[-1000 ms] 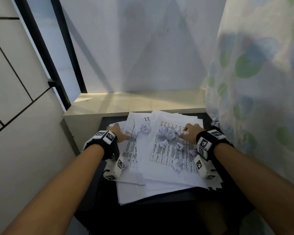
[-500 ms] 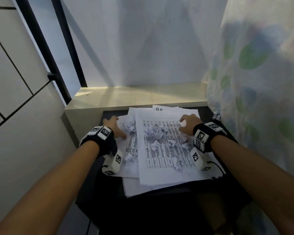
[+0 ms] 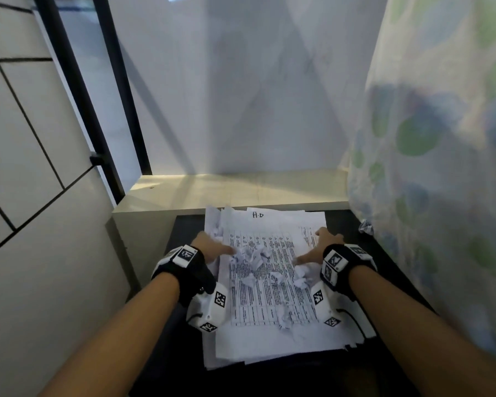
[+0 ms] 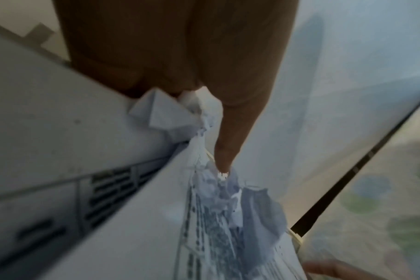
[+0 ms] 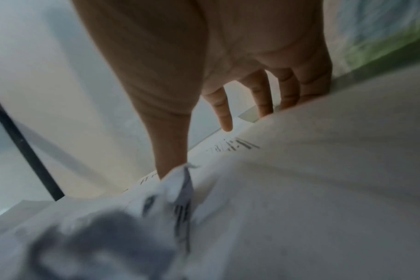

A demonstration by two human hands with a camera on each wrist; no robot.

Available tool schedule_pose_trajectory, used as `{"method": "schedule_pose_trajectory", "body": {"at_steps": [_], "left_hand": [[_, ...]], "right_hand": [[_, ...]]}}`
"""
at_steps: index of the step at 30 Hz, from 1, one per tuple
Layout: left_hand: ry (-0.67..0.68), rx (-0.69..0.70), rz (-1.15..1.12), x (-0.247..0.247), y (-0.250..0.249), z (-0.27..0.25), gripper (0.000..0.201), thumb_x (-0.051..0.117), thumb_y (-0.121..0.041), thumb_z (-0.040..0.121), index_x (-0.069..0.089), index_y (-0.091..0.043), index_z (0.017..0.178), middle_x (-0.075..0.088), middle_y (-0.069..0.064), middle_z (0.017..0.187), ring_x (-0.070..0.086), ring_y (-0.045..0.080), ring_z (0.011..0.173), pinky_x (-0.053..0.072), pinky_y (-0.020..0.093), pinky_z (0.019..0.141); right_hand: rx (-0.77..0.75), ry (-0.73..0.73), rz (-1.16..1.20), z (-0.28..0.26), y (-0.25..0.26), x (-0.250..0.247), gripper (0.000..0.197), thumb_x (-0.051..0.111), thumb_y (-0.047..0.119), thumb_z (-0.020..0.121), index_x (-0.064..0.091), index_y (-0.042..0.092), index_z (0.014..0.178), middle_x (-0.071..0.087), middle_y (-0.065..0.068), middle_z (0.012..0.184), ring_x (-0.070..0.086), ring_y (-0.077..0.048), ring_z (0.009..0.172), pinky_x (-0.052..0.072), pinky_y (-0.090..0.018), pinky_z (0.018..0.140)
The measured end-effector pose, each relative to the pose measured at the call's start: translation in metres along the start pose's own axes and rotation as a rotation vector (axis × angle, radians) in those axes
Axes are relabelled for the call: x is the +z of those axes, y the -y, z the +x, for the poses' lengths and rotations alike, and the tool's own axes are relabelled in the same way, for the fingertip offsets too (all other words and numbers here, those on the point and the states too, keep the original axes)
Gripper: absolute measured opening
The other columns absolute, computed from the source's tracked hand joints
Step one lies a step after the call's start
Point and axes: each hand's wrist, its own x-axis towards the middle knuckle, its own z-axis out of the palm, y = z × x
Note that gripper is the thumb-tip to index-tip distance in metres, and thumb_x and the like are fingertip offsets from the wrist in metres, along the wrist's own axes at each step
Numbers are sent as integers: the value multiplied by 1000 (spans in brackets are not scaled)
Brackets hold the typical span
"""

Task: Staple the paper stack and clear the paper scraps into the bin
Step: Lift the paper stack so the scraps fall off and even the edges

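A loose stack of printed sheets (image 3: 269, 305) lies on a dark table (image 3: 384, 267). Several crumpled paper scraps (image 3: 252, 257) sit bunched on its top sheet. My left hand (image 3: 212, 246) rests on the stack's left edge, its straight thumb (image 4: 228, 142) touching the scraps (image 4: 228, 189). My right hand (image 3: 321, 245) rests on the right edge with straight fingers (image 5: 264, 94) on the paper (image 5: 324, 170). Its thumb (image 5: 170, 142) points inward at a scrap (image 5: 178, 185). Neither hand holds anything. No stapler or bin shows in any view.
One stray scrap (image 3: 365, 226) lies at the table's far right beside a patterned curtain (image 3: 441, 167). A pale ledge (image 3: 241, 190) runs behind the table below a white wall. A tiled wall (image 3: 40, 196) stands close on the left.
The skewed sheets have been squared into a straighter stack. Both hands slid nearer to me along its sides, and their thumbs have swept the scraps closer together in the middle.
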Motion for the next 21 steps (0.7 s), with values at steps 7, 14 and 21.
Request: {"method": "schedule_pose_trajectory", "body": {"at_steps": [7,14,21], "left_hand": [[-47,88,26,0,-6,-9,81,78,-3,71,25,2,132,50,19,126,52,34,117,47,37,89],[-158,281,-139,-6,-12,-9,66,77,5,69,38,1,121,52,14,112,53,29,109,44,28,80],[-202,456,-359,-16,-30,-4,63,74,10,71,37,-1,121,53,12,111,53,21,97,45,28,80]], "right_hand": [[-49,-25,136,4,1,4,116,87,41,55,18,15,145,29,-17,148,37,-34,134,39,-40,106],[-125,-38,250,7,-2,-3,125,87,39,54,6,19,148,27,-18,151,30,-37,138,34,-48,110],[-100,-74,739,17,-6,-27,134,94,35,41,16,8,147,31,-15,151,36,-32,137,36,-46,110]]}}
